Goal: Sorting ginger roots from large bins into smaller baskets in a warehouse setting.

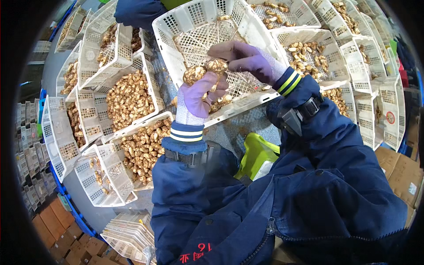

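My left hand [202,94], in a purple-and-white work glove, is closed around brown-and-cream mushrooms, apparently matsutake. One large mushroom [193,75] shows at its thumb side, and a rounder mushroom [217,65] sits just to the right. My right hand [250,59], gloved alike, is right beside the rounder mushroom, thumb and fingers around its upper right edge. Whether it grips this mushroom or only touches it is unclear. Both hands are above a white perforated plastic crate [195,31]. Several smaller mushrooms [220,103] lie in its near corner, partly hidden by my left hand.
On the left, crates hold a dense heap of mushrooms [131,99] and another heap [144,149]. More crates [326,36] crowd the right side. A dark sleeve [139,11] reaches in at the top. Cardboard boxes [396,175] stand at right, and a yellow-green plastic object [253,154] below the crate.
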Tool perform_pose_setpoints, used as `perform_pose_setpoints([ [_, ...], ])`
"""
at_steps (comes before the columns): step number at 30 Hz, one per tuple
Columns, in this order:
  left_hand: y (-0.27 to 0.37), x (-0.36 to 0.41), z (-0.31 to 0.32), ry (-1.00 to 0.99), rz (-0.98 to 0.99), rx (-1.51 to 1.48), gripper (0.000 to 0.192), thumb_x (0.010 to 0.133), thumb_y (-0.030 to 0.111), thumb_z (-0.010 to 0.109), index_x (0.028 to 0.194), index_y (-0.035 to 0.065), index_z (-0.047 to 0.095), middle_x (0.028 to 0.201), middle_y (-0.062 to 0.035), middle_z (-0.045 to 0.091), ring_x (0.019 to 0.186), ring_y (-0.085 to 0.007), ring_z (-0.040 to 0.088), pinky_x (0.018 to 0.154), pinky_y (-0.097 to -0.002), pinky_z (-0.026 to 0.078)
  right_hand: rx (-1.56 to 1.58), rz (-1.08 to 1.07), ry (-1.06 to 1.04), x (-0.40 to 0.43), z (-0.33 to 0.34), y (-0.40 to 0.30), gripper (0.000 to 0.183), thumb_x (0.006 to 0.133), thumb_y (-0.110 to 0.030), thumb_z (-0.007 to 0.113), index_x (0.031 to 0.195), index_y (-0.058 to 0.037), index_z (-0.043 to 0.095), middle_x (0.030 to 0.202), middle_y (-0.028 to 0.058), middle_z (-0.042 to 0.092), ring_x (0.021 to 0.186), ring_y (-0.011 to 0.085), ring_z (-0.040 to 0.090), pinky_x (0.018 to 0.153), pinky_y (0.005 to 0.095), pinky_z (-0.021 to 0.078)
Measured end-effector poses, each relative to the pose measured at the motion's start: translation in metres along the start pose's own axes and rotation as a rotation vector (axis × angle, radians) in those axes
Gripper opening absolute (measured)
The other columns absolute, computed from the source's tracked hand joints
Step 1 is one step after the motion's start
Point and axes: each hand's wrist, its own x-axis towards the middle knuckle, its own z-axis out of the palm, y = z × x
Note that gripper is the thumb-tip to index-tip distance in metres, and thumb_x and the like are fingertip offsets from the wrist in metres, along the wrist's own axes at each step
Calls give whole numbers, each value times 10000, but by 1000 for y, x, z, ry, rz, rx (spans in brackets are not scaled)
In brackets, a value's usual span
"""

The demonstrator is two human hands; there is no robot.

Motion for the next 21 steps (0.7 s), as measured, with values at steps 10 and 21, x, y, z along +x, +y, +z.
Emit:
perform_pose_setpoints([
  [10,4,2,-22,19,-147,-464,336,863,286,515,1107,57,483,932,-187,576,635,-171,537,530,-266,463,-1514,912,-368,6,-84,112,387,669,-142,536,1034,-21,571,980,198,597,920,317,580,769,393,463],
  [21,7,0,-39,28,43,-400,199,803,30,539,994,-21,553,1067,-205,543,956,-265,563,770,-297,526,-1570,902,-508,15,-94,153,339,669,-144,565,978,-7,590,1006,205,585,940,318,569,777,379,464],
])
